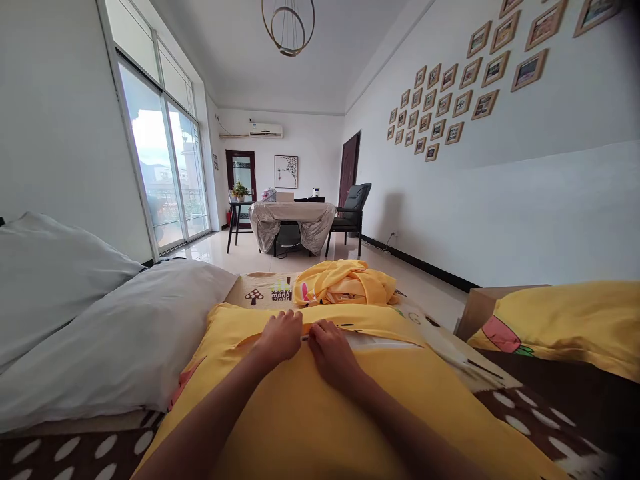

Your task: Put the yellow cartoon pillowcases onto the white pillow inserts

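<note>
A yellow pillowcase lies in front of me, filled out by a white pillow that shows through a long slit across its far part. My left hand is closed on the edge of this slit, near its middle. Just to the right, my right hand also has its fingers curled onto the slit's edge. A tiny greyish thing shows between the two hands, too small to name. To the right of my hands the slit gapes; on the left its edges lie closer together.
White pillows lie at the left. Beyond the pillowcase is a crumpled yellow cloth on a patterned blanket. A yellow pillow rests on a cardboard box at right. Farther off stand a covered table and a black chair.
</note>
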`<state>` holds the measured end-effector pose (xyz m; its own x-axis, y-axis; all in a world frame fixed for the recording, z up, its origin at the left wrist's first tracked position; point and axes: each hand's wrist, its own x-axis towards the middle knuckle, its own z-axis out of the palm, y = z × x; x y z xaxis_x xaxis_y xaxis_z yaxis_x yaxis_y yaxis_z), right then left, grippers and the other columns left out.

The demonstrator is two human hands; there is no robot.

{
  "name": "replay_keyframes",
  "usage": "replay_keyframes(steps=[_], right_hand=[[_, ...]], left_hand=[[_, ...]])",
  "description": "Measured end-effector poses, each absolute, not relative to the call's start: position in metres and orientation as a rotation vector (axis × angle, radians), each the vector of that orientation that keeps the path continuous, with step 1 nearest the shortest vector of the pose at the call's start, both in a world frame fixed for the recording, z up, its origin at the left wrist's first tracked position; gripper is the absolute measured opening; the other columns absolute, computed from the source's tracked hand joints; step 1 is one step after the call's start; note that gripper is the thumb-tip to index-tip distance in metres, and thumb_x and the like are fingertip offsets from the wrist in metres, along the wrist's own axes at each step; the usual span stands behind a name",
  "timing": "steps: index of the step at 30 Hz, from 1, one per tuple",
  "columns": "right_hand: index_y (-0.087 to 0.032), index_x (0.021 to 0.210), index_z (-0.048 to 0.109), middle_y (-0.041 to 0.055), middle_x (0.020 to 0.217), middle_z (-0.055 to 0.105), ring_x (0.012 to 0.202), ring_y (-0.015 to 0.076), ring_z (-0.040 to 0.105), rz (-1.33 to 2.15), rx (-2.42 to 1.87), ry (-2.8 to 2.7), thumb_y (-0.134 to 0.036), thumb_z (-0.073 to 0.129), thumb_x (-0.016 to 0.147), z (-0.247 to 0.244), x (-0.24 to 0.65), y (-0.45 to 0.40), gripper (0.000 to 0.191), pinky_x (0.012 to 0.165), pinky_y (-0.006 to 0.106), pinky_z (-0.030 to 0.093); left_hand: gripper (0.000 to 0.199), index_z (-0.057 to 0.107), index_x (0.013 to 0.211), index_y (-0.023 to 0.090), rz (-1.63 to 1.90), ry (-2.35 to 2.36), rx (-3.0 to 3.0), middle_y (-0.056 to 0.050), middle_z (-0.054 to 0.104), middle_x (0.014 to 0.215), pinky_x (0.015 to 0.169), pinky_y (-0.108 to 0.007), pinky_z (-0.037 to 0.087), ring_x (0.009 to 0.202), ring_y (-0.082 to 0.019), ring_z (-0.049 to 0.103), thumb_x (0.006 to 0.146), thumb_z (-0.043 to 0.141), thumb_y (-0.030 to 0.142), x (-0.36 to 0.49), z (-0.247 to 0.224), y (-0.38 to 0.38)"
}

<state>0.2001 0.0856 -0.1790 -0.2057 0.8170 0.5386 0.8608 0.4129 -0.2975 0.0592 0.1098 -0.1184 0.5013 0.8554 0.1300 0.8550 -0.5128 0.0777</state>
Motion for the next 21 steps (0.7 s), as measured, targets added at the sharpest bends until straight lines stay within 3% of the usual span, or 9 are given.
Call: replay_keyframes(steps=[5,14,21], right_hand=[[-0.018,0.089,0.057,0.0073,0.096,0.059,0.086,0.0187,0.051,-0.087,-1.331,-2.014,-0.015,0.042,0.090,-0.184,0.203,0.084,0.015,0.076,0.030,0.038],[-0.018,0.095,0.060,0.0070,0.102,0.062,0.091,0.0191,0.051,-0.018,-1.394,-2.006,-0.010,0.043,0.087,-0.179,0.206,0.078,0.021,0.082,0.032,0.037],[-0.019,0.082,0.057,0.0053,0.092,0.062,0.086,0.0178,0.051,0.006,-1.429,-1.995,-0.016,0.043,0.090,-0.174,0.225,0.072,0.017,0.078,0.030,0.037]], left_hand=[[0.013,0.063,0.082,0.015,0.229,1.495,2.646,-0.014,0.065,0.098,0.072,-0.034,0.046,0.091,-0.026,0.061,0.078,0.050,0.014,0.082,-0.120,0.134],[0.027,0.057,0.094,0.015,0.545,1.738,2.409,-0.013,0.068,0.088,0.065,-0.031,0.039,0.082,-0.025,0.063,0.092,0.031,0.021,0.095,-0.158,0.129],[0.032,0.056,0.077,0.018,0.760,1.627,2.363,-0.007,0.065,0.078,0.060,-0.027,0.029,0.073,-0.018,0.057,0.092,0.033,0.033,0.094,-0.172,0.126]])
